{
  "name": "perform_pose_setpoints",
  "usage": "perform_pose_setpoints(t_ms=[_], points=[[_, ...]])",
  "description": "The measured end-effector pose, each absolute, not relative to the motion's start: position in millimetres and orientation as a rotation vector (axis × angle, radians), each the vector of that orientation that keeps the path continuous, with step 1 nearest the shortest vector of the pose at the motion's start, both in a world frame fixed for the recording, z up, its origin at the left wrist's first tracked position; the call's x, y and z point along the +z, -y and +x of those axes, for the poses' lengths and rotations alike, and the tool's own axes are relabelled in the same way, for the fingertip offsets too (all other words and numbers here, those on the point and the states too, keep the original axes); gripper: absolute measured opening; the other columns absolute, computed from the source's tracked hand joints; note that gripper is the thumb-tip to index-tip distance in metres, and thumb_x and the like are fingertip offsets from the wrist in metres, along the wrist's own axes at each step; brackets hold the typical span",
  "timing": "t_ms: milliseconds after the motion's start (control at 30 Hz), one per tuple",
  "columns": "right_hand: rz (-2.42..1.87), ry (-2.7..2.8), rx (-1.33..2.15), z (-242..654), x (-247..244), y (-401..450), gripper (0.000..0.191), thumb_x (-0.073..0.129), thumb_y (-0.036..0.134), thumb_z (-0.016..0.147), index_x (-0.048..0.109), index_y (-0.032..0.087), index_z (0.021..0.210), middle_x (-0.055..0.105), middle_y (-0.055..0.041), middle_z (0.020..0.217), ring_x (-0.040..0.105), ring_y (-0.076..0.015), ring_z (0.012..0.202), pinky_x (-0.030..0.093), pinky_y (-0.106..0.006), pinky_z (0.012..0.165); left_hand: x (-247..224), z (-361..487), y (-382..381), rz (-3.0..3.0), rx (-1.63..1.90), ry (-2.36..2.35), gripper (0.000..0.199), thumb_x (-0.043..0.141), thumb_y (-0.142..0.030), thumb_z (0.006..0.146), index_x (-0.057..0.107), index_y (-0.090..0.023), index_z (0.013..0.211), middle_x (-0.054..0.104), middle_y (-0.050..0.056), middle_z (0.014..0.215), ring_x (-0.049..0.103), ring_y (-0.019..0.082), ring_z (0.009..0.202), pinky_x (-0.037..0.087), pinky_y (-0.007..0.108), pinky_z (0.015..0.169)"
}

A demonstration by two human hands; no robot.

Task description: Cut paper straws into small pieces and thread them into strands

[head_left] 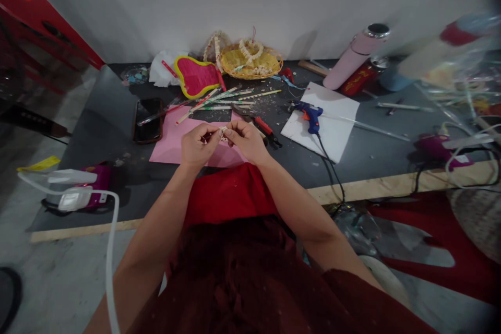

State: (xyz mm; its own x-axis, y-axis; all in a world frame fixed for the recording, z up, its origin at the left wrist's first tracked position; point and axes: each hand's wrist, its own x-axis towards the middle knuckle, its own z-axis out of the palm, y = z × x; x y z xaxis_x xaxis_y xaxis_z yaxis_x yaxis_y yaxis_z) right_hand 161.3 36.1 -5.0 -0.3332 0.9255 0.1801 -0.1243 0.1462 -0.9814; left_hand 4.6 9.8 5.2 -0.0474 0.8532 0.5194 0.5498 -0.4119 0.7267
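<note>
Over the pink sheet (171,141), my left hand (199,145) and my right hand (247,141) meet fingertip to fingertip. Both pinch one small cream-coloured beaded piece (224,134), partly hidden by the fingers. Just beyond the hands lie red-handled pliers (263,125) and several patterned sticks (219,100) among pale crumbs. A blue glue gun (312,116) rests on a white board (336,138) to the right.
Along the wall stand a yellow basket (235,72) with cream bead rings, a pink-and-yellow shape (198,78), a pink flask (354,57) and a red can (362,77). A phone (147,121) lies left; a white cable (113,240) hangs at front left.
</note>
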Motion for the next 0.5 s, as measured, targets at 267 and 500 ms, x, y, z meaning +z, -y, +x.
perform_pose_setpoints(t_ms=[267,500], points=[[-0.826,1.469,1.370,161.3,-4.7,-35.9,0.035,0.065,0.054,0.081,0.055,0.020,0.080,0.052,0.0048,0.067,0.048,-0.0071,0.056,0.040,-0.022,0.052,6.7,5.0,-9.0,1.932,1.428,-1.505,0.006,0.066,-0.023,0.080,0.070,-0.019,0.077,0.069,0.000,0.068,0.058,0.009,0.057,0.044,0.019,0.054],[-0.905,1.587,1.243,165.4,-6.3,-38.3,0.026,0.060,0.046,0.085,0.055,0.021,0.084,0.054,0.0033,0.070,0.051,-0.0099,0.060,0.042,-0.024,0.057,2.6,3.8,-10.9,1.932,1.385,-1.546,0.009,0.065,-0.026,0.080,0.070,-0.019,0.078,0.071,0.000,0.071,0.061,0.010,0.060,0.046,0.021,0.057]])
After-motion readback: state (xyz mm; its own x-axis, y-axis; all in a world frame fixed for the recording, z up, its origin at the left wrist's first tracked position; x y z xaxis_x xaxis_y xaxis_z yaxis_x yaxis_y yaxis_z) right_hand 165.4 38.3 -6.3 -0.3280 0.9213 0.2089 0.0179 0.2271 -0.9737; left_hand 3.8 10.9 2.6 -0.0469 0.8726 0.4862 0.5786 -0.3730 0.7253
